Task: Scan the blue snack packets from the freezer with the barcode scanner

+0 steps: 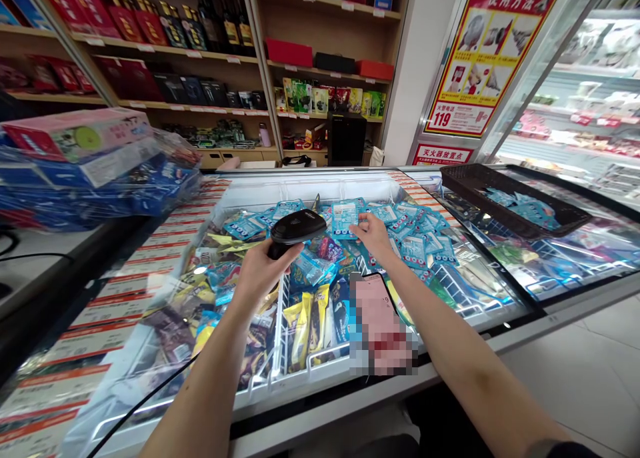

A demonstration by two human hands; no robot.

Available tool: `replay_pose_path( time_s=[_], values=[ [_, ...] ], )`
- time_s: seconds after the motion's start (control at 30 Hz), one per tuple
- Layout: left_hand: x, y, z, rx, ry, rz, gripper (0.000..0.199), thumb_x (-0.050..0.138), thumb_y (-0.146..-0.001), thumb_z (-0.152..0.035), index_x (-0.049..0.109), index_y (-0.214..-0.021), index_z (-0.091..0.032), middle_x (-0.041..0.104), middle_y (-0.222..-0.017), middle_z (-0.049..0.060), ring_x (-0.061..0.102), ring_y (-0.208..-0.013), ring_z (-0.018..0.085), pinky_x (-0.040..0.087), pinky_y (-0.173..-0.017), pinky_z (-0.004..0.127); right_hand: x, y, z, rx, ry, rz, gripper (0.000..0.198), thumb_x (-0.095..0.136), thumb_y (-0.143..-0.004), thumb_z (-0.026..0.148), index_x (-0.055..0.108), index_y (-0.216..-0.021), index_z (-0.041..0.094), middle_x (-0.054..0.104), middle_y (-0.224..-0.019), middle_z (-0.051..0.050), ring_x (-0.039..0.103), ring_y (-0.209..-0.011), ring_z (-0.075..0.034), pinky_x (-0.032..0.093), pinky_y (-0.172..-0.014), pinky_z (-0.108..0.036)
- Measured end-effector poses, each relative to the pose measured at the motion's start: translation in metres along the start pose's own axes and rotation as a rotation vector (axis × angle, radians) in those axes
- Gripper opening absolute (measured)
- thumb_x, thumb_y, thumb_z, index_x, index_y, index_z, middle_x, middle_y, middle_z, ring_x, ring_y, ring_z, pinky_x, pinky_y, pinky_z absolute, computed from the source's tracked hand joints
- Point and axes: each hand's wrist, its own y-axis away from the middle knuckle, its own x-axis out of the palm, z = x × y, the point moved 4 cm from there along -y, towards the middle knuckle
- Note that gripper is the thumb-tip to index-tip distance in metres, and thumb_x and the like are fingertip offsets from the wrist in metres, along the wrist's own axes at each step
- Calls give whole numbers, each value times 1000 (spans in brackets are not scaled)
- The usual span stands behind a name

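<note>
My left hand (267,271) is closed round the handle of a black barcode scanner (299,227), whose head points to the right. A black cable runs down past my left forearm. Between the thumb and fingers of my right hand (373,235) is the edge of a flat blue packet (345,219) with a white printed panel, just right of the scanner. More blue packets (420,245) lie spread over the freezer's glass top around my right hand. A phone (380,318) with a lit, partly blurred screen lies by my right forearm.
Beneath the glass, the chest freezer holds wrapped ice creams (310,325) in white wire baskets. A dark brown tray (520,201) with blue packets stands on the right. Stacked boxes (85,158) stand at the left. Behind are wooden shelves (200,55) with bottles and boxes.
</note>
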Motion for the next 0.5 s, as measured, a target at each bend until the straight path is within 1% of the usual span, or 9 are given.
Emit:
replay_pose_path(
  time_s=[0.13, 0.2, 0.33, 0.4, 0.5],
  values=[
    [-8, -4, 5, 7, -12, -64, 40, 64, -69, -54, 64, -77, -14, 61, -54, 1, 56, -49, 15, 37, -46, 23, -15, -1, 4, -58, 162, -127, 35, 53, -84, 38, 56, -110, 15, 64, -70, -1, 62, -73, -20, 49, -77, -34],
    [-13, -5, 7, 1, 9, -111, 37, 64, -69, -51, 64, -75, -14, 62, -56, 2, 56, -49, 14, 39, -47, 23, -21, -1, 5, -55, 266, -165, 33, 49, -87, 36, 58, -110, 15, 66, -74, -4, 63, -78, -21, 47, -81, -35],
    [-18, -8, 11, -7, 40, -182, 35, 65, -68, -50, 63, -72, -15, 62, -55, 2, 56, -48, 14, 40, -47, 23, -28, 2, 5, -28, 465, -215, 30, 45, -88, 31, 60, -111, 18, 68, -94, -8, 62, -92, -23, 44, -85, -35],
    [-19, -9, 13, -3, 32, -187, 36, 66, -68, -52, 63, -71, -16, 62, -55, 2, 56, -48, 14, 40, -47, 23, -29, 4, 6, -20, 553, -227, 29, 45, -89, 30, 61, -111, 19, 67, -97, -8, 59, -97, -24, 43, -85, -35],
    [-16, -10, 14, -12, -24, -143, 39, 65, -68, -54, 64, -73, -16, 63, -55, 2, 58, -49, 15, 40, -47, 23, -28, 8, 9, -51, 679, -231, 28, 47, -88, 30, 63, -107, 17, 66, -96, -10, 54, -102, -26, 42, -86, -36]
  ],
)
